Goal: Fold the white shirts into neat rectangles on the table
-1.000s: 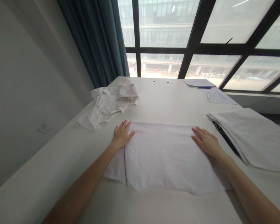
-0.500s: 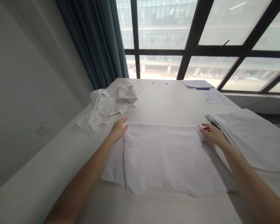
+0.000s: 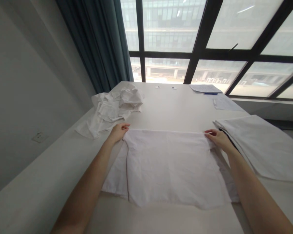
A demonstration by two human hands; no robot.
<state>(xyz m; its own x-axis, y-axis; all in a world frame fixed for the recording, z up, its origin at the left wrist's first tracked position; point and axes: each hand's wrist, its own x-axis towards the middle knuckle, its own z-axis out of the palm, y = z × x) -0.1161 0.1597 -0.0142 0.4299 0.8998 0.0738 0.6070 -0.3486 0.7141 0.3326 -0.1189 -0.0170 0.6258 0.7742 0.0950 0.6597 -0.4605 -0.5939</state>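
Observation:
A flat white cloth (image 3: pixel 168 169) lies spread on the white table, its near edge uneven and a dark seam line running down its left part. My left hand (image 3: pixel 118 132) pinches the far left corner of the cloth. My right hand (image 3: pixel 216 138) pinches the far right corner. The far edge stretches straight between them. Both hands sit at the far end of the cloth, with my forearms reaching in from the bottom of the view.
A crumpled white cloth (image 3: pixel 112 109) lies left of my left hand. A folded white sheet stack (image 3: pixel 258 144) lies right of my right hand. Papers (image 3: pixel 205 88) and a blue pen (image 3: pixel 211 93) lie at the table's far end, before a large window.
Both hands have moved from resting flat on the cloth to pinching its far corners. The cloth's far edge now runs taut between them.

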